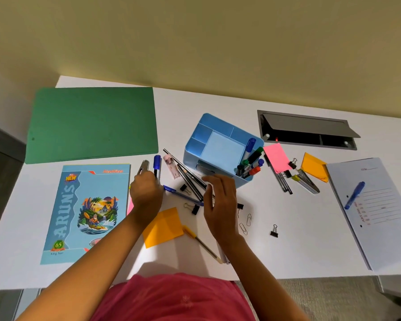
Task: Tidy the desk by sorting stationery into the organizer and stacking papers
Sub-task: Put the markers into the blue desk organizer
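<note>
Head view: left hand [146, 192] clenched round a silver metal tool [144, 166] that projects from its far side, just beside a blue marker [157, 163]; whether the marker is also in the grip cannot be told. Right hand [219, 202] released, fingers loosely spread over black pencils [190, 179] on the white tabletop [287, 251]. Blue organizer [191, 156] stands just beyond the right hand, with coloured markers [251, 162] leaning in its right compartment. Green folder [93, 123] far left; notebook [86, 212] near left; lined paper [384, 228] right, with a blue pen [354, 195] on it.
</note>
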{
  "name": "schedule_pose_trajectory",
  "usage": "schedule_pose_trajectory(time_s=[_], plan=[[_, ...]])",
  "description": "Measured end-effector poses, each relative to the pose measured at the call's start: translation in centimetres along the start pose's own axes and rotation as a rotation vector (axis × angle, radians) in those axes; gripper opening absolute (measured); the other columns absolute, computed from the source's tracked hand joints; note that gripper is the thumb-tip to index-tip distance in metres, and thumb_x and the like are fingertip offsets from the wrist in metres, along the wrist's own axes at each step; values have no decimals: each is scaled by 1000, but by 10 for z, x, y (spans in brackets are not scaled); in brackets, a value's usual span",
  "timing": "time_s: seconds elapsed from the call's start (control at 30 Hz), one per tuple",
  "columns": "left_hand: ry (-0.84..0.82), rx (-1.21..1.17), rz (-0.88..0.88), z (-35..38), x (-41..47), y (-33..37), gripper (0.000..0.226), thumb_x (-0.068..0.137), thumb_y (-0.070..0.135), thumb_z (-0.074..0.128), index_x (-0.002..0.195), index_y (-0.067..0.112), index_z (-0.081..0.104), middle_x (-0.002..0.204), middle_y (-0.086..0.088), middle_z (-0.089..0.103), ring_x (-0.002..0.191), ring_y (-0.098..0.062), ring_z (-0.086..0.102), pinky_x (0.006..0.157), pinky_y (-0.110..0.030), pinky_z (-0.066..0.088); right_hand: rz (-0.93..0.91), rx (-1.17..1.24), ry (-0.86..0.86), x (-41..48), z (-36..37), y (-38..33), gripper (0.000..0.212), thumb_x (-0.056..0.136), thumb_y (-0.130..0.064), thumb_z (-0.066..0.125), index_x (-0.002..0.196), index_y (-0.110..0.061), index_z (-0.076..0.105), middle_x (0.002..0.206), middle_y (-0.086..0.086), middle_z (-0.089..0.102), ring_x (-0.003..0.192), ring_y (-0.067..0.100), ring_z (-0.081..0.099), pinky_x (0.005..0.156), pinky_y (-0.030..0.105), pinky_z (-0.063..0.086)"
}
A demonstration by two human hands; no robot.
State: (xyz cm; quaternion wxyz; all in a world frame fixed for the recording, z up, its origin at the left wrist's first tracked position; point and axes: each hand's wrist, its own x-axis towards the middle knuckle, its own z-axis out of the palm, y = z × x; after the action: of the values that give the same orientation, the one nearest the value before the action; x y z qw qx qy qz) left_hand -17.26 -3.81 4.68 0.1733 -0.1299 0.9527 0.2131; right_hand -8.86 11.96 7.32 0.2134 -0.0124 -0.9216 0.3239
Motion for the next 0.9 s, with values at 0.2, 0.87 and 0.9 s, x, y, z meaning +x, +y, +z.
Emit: schedule_pose_trajectory(time_s=[0.2, 0.87, 0.9], plan=[[319, -212, 581, -9, -36, -7, 13, 75, 0, 72, 83, 1, 61, 72, -13, 61, 60, -29, 57, 49, -31, 42, 147, 204, -78, 12, 1, -12, 30, 95, -16, 52, 125, -16, 49, 112, 1, 52, 89, 0, 51, 74, 14, 49], [245, -414, 787, -3, -68, 14, 34, 84, 2, 67, 117, 6, 62, 113, -8, 67, 96, -18, 67, 84, -13, 49, 67, 199, 288, 57, -51, -7, 26, 98, -30, 42, 120, -17, 49, 100, 10, 65, 82, 12, 65, 73, 17, 55], [235, -408, 788, 0, -68, 13, 35, 84, 1, 66, 118, 6, 62, 114, -8, 67, 97, -18, 67, 85, -14, 49, 116, 208, 353, 60, -56, -3, 24, 99, -28, 43, 120, -19, 49, 100, 7, 64, 83, 12, 64, 72, 21, 56]])
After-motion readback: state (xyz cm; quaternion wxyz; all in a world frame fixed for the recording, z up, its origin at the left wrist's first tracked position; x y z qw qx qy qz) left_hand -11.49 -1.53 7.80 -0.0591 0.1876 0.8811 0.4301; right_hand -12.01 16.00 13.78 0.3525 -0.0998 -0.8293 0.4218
